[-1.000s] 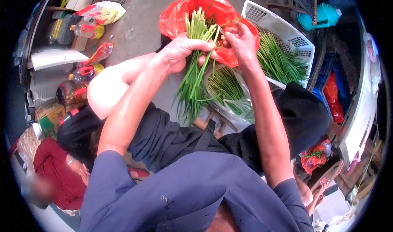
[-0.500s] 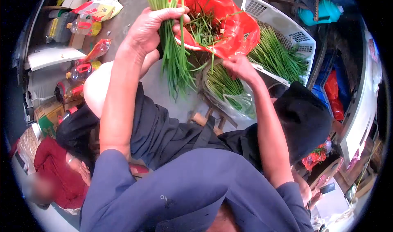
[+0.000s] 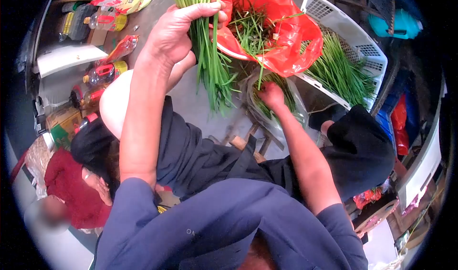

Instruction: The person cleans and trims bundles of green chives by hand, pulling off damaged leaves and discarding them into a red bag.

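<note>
Upright in my left hand (image 3: 183, 29) is a thick bunch of garlic chives (image 3: 210, 67), pale stalks at the top and green leaves hanging down. The fingers and thumb wrap round it. My right hand (image 3: 272, 96) is over a clear plastic bag (image 3: 299, 110) with more chives inside, its fingers curled. What they grip, if anything, is hidden. Behind both hands stands a red plastic bag (image 3: 298, 43), wide at the mouth, with loose chive scraps (image 3: 253, 34) in it. A single long blade hangs over its front rim near my right hand.
A white plastic crate (image 3: 329, 15) at the right holds many chives (image 3: 346, 70). Bottles (image 3: 105, 20) and a cardboard box (image 3: 64, 124) line the left side. A person in a dark red top (image 3: 78, 189) sits at lower left. A teal jug (image 3: 396, 24) stands far right.
My right hand has left the red bag's rim and moved down to the chives in the clear bag. My left hand still holds its bunch. The view has shifted slightly.
</note>
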Demonstrator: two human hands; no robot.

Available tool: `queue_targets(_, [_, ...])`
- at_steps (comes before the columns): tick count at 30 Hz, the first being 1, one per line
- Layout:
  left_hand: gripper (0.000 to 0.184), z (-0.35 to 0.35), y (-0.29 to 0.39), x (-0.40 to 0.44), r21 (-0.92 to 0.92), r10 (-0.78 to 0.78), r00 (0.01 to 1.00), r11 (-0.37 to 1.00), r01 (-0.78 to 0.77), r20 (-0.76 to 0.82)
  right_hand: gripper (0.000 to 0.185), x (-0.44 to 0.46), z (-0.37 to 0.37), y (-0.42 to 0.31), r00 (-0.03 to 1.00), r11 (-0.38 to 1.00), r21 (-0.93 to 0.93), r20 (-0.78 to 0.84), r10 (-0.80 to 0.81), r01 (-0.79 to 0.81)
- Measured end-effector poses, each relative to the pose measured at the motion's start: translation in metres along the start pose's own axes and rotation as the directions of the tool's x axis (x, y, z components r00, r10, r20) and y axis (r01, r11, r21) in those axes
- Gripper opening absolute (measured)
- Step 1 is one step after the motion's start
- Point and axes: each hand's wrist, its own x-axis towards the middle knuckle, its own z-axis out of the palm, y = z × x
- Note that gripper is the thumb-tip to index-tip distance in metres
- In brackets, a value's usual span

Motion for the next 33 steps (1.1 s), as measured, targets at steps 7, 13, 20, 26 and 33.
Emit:
queue_targets(7, [0.026, -0.004, -0.001, 0.002, -0.072, -0.050, 0.998, 0.996, 0.052, 0.036, 0.022, -0.005, 0.012, 0.008, 0.998, 0.995, -0.092, 0.049, -0.040, 0.045])
queue_targets(13, [0.026, 0.000, 0.003, 0.000, -0.043, -0.028, 0.996, 0.999, 0.032, 0.082, 0.025, 0.000, -0.032, 0.001, 0.971, 0.989, 0.141, 0.230, -0.065, 0.033])
queue_targets(20, [0.025, 0.014, -0.002, -0.006, -0.053, 0.021, 0.988, 0.999, -0.013, 0.156, 0.016, -0.045, -0.142, -0.068, 0.873, 0.816, 0.541, 0.477, -0.097, -0.205])
queue_targets(26, [0.015, 0.030, -0.016, -0.013, 0.057, 0.043, 0.968, 0.997, -0.059, 0.246, 0.021, -0.079, -0.190, -0.099, 0.897, 0.744, 0.641, 0.421, -0.135, -0.189])
queue_targets(33, [0.017, 0.057, -0.057, -0.018, 0.241, -0.182, 0.925, 0.965, 0.103, 0.335, 0.017, -0.078, -0.209, -0.124, 0.990, 0.466, 0.884, 0.092, -0.108, -0.031])
